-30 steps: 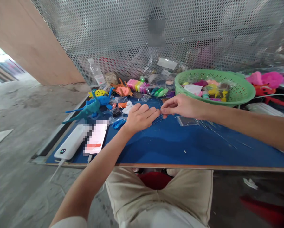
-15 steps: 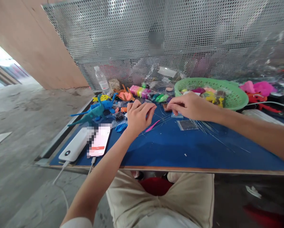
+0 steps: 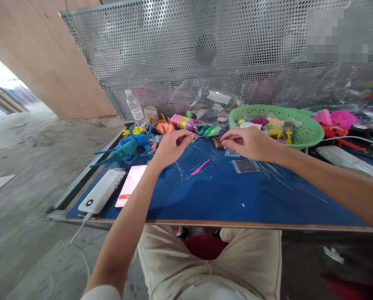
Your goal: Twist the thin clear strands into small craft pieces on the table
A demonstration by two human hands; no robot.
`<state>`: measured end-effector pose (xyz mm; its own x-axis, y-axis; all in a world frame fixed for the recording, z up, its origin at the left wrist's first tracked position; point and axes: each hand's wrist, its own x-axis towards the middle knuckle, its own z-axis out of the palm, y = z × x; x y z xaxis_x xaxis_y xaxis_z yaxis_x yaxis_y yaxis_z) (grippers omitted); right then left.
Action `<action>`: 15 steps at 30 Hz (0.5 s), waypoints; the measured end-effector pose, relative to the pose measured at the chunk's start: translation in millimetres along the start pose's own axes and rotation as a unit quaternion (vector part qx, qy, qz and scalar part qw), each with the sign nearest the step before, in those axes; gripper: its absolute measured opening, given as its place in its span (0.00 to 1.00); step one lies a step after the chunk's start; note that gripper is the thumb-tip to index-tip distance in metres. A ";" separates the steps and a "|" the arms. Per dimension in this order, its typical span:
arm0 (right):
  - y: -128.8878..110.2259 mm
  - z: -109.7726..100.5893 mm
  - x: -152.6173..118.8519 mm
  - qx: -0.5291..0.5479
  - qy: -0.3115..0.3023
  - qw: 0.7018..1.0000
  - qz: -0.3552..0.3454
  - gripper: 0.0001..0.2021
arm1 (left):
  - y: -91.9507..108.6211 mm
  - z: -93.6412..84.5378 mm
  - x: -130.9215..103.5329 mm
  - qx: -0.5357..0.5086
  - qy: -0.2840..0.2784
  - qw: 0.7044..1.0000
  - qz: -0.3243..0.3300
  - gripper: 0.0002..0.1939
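Both hands over the far half of the blue table (image 3: 202, 204), well apart from each other! The left hand (image 3: 171, 148) curves its thumb and index finger in until the tips nearly meet, and whether anything is pinched there, I cannot tell. Across the gap, the right hand (image 3: 252, 143) has thumb and forefinger drawn close together; again, no telling whether the tips grip anything.

And here's the brown packet (image 3: 218, 143), lying toward the far edge, just beside those right fingertips, contact unclear. A small clear bag (image 3: 232, 153) sits right below that hand, with a dark flat packet (image 3: 246, 166) nearer the front edge and thin wires (image 3: 272, 170) fanning out beside it. Between the hands, a pink tool (image 3: 200, 167) slants among more loose strands!

Over to the far edge: the green basket (image 3: 314, 130), loaded with colourful pieces, right of centre. Down at the front left corner, a white power bank (image 3: 97, 193) lies beside a phone (image 3: 127, 187) partly covered by the left forearm, and behind them, along the left edge, a teal dinosaur figure (image 3: 125, 150) stands
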<state>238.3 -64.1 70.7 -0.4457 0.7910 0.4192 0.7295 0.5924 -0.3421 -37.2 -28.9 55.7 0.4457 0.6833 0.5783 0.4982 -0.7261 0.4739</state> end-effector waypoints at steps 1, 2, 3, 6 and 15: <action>0.1 2.4 2.6 -0.036 0.022 0.999 -0.019 0.12 | -1.2 3.3 -0.1 -0.012 -0.001 1.000 -0.001 0.13; -0.6 5.2 5.7 -0.073 0.047 0.995 -0.043 0.15 | -1.7 6.8 0.1 -0.022 -0.002 1.000 -0.001 0.12; -1.8 8.2 9.4 -0.108 0.066 0.989 -0.072 0.17 | -1.5 10.1 0.6 -0.031 -0.004 1.000 0.000 0.12; -5.9 16.6 21.8 -0.156 0.077 0.975 -0.139 0.16 | 1.4 15.6 2.1 -0.055 -0.007 0.998 0.000 0.13; -12.9 25.2 32.2 -0.124 0.035 0.984 -0.126 0.13 | 4.6 18.7 -0.1 -0.064 0.004 0.997 -0.036 0.15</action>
<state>201.5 -42.4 67.4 -0.5990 0.6059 0.5236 0.7080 0.7062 -0.0073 -21.1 -30.9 45.4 0.4051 0.7340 0.5451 0.4299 -0.6791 0.5950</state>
